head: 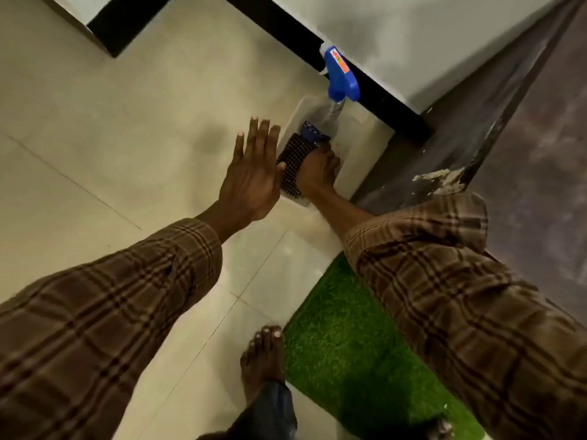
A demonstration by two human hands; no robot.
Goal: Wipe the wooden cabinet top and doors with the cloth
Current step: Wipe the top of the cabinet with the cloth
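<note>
A dark checked cloth lies in a pale plastic tub on the floor, beside a small blue patterned item. My right hand reaches down into the tub with its fingers closed on the cloth. My left hand hovers flat and open just left of the tub's rim, fingers spread, holding nothing. The dark wooden cabinet rises along the right side, with chipped finish at its lower edge.
A spray bottle with a blue trigger head stands in the tub against the black skirting. Green artificial-grass mat lies below the cabinet. My bare foot stands on the beige tiled floor.
</note>
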